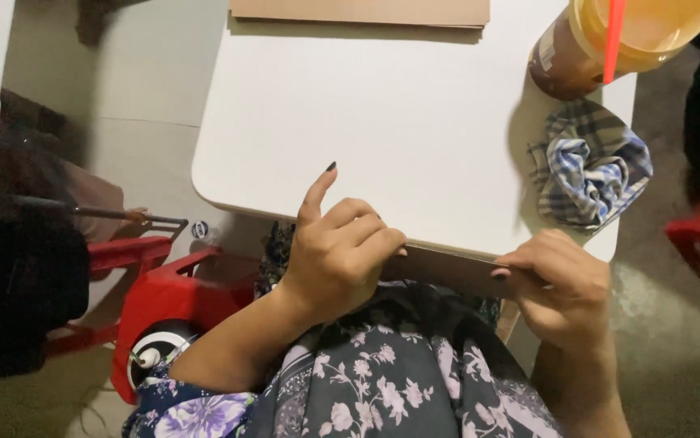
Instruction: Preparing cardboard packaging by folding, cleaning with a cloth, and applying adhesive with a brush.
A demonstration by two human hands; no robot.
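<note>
A brown cardboard strip (455, 272) was gripped at the table edge (415, 235) between the left hand (338, 259) and right hand (565, 288), fingers clenched on it.

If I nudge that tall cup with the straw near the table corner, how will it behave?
The cup probably tips easily: it looks tall, and the straw adds height. It stands near the edge of the table, so a push might send it off. It seems filled, so likely heavy and prone to spilling. The cloth beside it might catch it.
</note>
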